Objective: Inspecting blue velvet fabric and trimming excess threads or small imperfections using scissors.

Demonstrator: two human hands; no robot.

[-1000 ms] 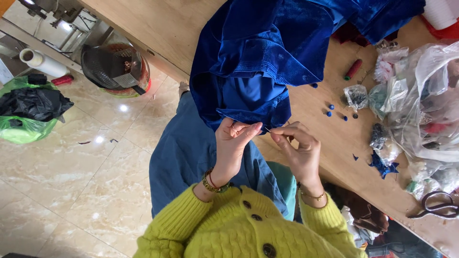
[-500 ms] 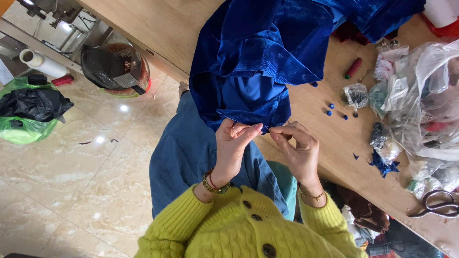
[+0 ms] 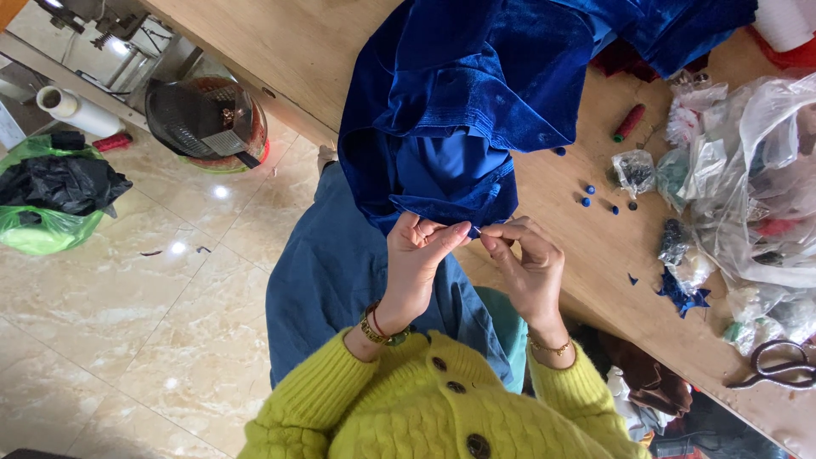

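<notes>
A dark blue velvet garment (image 3: 476, 93) hangs off the wooden table (image 3: 280, 51) down toward my lap. My left hand (image 3: 416, 255) pinches its lower hem between thumb and fingers. My right hand (image 3: 529, 263) is just to the right, fingertips closed on what looks like a thin needle at the hem edge; the needle itself is barely visible. The two hands nearly touch. I wear a yellow knitted cardigan (image 3: 442, 408) and bracelets on both wrists.
Small blue buttons (image 3: 586, 195), a red thread spool (image 3: 629, 123), crumpled plastic bags (image 3: 748, 187) and black scissors (image 3: 778, 367) lie on the table to the right. On the tiled floor at left are a round heater (image 3: 204, 123), a green-and-black bag (image 3: 51, 200) and a white roll (image 3: 76, 110).
My right hand has drawn in toward the left hand, closing the gap between the fingertips at the hem. The garment has barely moved.
</notes>
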